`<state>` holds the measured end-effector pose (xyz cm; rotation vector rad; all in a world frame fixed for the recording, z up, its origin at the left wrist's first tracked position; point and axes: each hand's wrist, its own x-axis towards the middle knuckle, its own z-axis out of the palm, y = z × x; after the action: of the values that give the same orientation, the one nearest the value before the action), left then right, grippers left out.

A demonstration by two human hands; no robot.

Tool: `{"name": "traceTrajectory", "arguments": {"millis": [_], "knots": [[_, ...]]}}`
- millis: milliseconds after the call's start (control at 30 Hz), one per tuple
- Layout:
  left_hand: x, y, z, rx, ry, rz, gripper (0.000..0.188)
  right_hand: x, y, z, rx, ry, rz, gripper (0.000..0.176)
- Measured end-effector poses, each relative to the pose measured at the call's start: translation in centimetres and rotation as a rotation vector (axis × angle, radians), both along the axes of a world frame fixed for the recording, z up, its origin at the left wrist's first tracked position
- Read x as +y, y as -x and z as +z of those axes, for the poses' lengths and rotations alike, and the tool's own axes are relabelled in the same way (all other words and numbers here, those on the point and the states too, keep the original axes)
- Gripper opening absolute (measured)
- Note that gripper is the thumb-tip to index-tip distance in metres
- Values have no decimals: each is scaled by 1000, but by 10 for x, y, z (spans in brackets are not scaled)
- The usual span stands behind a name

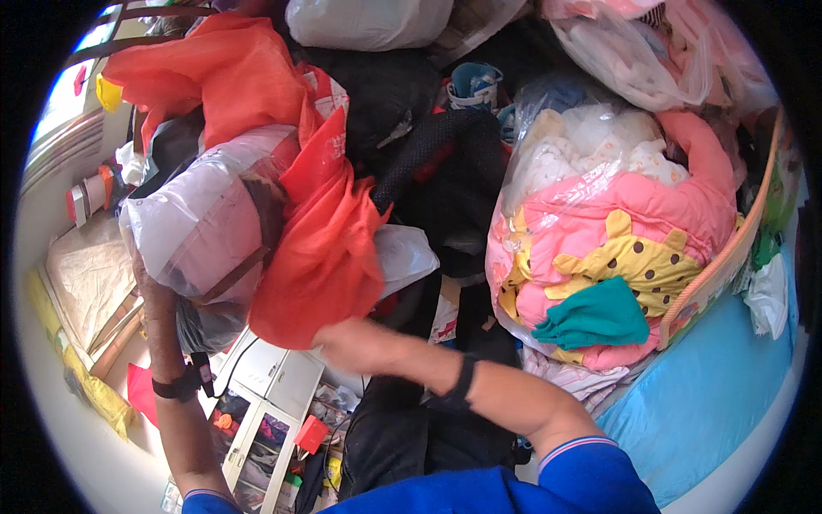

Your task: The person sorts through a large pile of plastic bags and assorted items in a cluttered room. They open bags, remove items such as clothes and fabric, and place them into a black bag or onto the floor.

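Observation:
My right hand (350,344) is at the lower edge of a red fabric bag (321,257), its fingers blurred and closed on the cloth. My left arm reaches up at the left; the left hand is hidden behind a clear plastic bag (199,212) with pale pink contents and a dark brown strap. The red cloth drapes against that bag's right side. More red-orange fabric (218,70) spreads above it. A white plastic bag (404,257) shows just right of the red cloth.
At the right, a clear bag holds pink bedding (597,212), with a green cloth (594,315) on it. Stuffed plastic bags (366,22) line the top. Black bags (449,154) fill the middle. A white cabinet (276,379) stands below left, a blue surface (700,398) lower right.

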<state>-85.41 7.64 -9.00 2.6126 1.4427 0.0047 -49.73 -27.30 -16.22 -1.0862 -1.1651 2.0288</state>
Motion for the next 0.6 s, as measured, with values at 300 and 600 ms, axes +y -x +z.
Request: {"name": "traceTrajectory", "arguments": {"millis": [300,600], "knots": [[-18,-33,8,17,-39,-31,40,13,-198,-190,-1111,439,-704,68],[-18,12,-13,-252,105,241,50,16,-217,-258,-1201,663,-717,69]]}}
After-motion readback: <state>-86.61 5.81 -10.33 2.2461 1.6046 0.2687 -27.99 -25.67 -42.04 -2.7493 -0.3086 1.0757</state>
